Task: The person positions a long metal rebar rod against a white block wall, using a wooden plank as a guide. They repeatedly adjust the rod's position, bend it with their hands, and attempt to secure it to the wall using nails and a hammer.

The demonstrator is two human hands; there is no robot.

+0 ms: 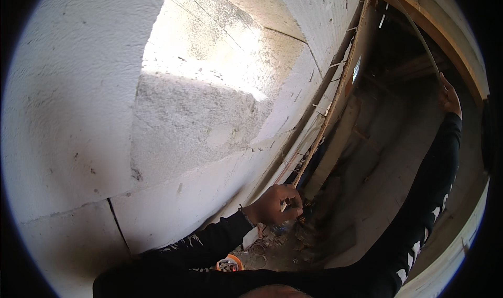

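Observation:
My left hand (273, 203) is low in the middle of the head view, its fingers curled round into a ring. A small pale bit shows inside the curl, too small to name. The lower end of a long, narrow wooden strip (331, 114) meets the top of this hand; whether the fingers grip it is hidden. On the far right my right arm reaches up, and my right hand (449, 98) is closed on the end of a thin, bendy strip (419, 35). That strip curves up and left toward the wooden frame.
Left is a white block wall (68, 114) with a bright, deep recess (199, 104). Several nails stick out along the wooden strip. A curved wooden frame (445, 23) borders the dark space at right. Below are an orange-rimmed bucket (237, 260) and rubble (262, 248).

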